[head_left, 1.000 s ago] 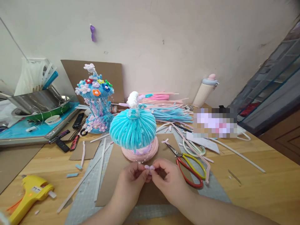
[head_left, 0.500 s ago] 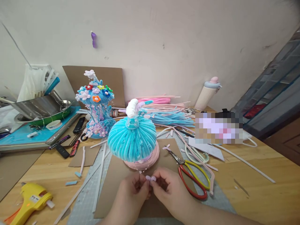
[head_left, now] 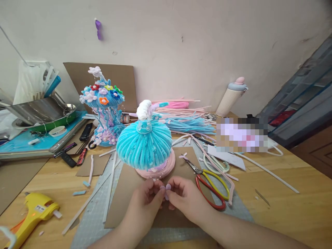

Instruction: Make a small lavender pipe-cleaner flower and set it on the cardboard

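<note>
Between the fingertips of both hands is a small lilac piece of bent pipe cleaner [head_left: 166,192], partly covered by the fingers. My left hand [head_left: 145,200] pinches it from the left, and my right hand [head_left: 185,195] pinches it from the right. Just beyond the hands stands a turquoise domed pipe-cleaner figure [head_left: 145,145] with a white and lilac top, on a round pink base [head_left: 169,164]. Scissors [head_left: 207,185] with one red and one yellow handle lie to the right of my right hand. Brown cardboard [head_left: 124,197] lies under the hands.
A yellow glue gun [head_left: 37,214] lies at the left front. Behind it are a metal bowl [head_left: 41,109] and a flowered blue pipe-cleaner piece [head_left: 101,97]. Bundled pipe cleaners [head_left: 186,122] lie at the back, near a cream bottle [head_left: 229,98].
The lilac piece has turned between my fingers and now shows a lobe pointing down. The whole view has tilted slightly, so everything sits a little higher in the picture.
</note>
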A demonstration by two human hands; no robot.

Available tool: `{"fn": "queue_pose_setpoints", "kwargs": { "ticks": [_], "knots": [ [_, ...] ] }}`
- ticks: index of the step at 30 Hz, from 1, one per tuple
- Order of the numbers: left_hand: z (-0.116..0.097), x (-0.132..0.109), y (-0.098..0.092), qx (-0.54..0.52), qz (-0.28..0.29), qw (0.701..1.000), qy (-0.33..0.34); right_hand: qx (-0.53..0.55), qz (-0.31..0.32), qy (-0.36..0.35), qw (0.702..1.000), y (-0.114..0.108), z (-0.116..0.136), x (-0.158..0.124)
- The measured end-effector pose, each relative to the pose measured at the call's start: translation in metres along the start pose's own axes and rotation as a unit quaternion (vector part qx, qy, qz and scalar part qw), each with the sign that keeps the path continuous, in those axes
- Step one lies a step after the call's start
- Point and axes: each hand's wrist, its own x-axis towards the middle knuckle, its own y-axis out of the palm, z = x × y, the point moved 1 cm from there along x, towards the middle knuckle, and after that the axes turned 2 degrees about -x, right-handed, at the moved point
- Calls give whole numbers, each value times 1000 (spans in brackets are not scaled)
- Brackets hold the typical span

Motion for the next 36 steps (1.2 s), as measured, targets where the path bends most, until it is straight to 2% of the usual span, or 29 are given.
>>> {"fn": "queue_pose_setpoints", "kwargs": {
  "ticks": [5,9,12,17,19,25,29,33,36],
  "knots": [
    [1,2,-1,-16,0,1000,-18,56,6,6,998,-1,5,0],
    [4,4,-3,-11,-8,1000,-15,53,12,2,999,1,0,1],
    [7,4,-3,16,-9,1000,-7,18,-15,-19,1000,2,-8,0],
    [13,0,-3,131,-62,989,34,-98,-54,-45,993,2,-17,-3],
    [13,-2,-3,161,-70,983,45,-113,-58,-47,991,2,-16,-3],
    [4,-4,-1,108,-8,992,62,-99,-20,-17,995,2,-8,-3],
    [1,-2,-2,113,-23,991,68,-87,-29,-13,996,0,-7,-3],
    [4,2,-2,40,-31,998,45,-63,-24,-30,997,-1,-6,-2],
    [6,5,-3,30,-26,999,37,-72,-21,-40,996,-1,-7,-2]
  ]
}}
